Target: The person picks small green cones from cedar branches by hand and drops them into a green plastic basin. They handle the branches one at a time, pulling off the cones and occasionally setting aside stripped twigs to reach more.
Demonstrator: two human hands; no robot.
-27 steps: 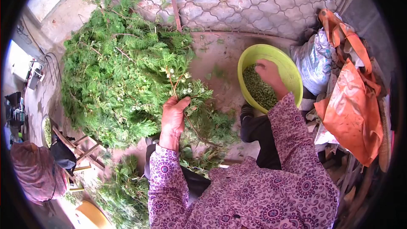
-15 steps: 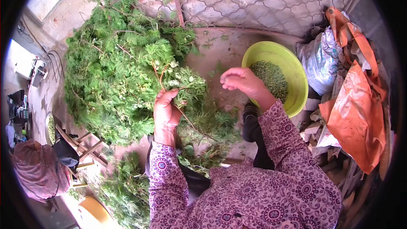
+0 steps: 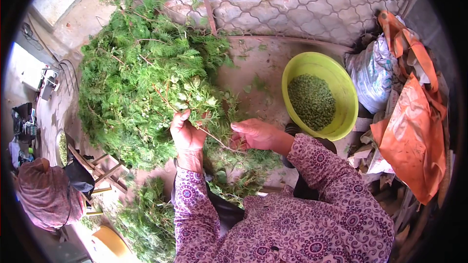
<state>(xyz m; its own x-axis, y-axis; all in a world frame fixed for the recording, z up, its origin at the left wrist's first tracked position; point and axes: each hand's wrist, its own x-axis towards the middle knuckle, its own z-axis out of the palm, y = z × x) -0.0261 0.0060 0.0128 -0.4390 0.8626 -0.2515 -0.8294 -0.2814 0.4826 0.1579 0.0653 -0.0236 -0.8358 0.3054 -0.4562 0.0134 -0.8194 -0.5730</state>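
My left hand is closed around the stem of a leafy conifer branch, thumb on top. Its green sprays with pale green cones point away from me, and the thin bare end runs down to the right. My right hand is close beside that bare stem, thumb and fingers apart and slightly curled. A yellow-green basin stands to its right, holding small round green cones. Beyond my left hand lies a big heap of cut green branches.
More cut greenery lies at lower left, near a yellow tub. Another person sits at far left, by a wooden stool. A wire mesh fence closes the back. White sack and orange sheeting lie right.
My right hand has moved down and left from beside the basin to the branch's stem. The branch has shifted slightly in my left hand, which still grips it.
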